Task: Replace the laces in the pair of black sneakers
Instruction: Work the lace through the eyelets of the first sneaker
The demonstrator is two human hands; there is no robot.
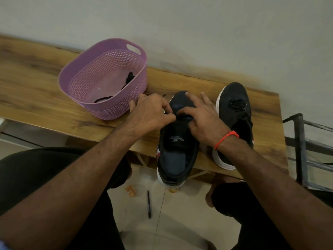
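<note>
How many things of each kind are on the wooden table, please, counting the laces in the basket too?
Black sneakers: 2 (near sneaker, far sneaker)
Purple baskets: 1 (basket)
Loose black laces in the basket: at least 1 (lace); the dark strands may be one lace or two
Total: 4 at least

Two sneakers stand side by side on the table, basket to their left.
</note>
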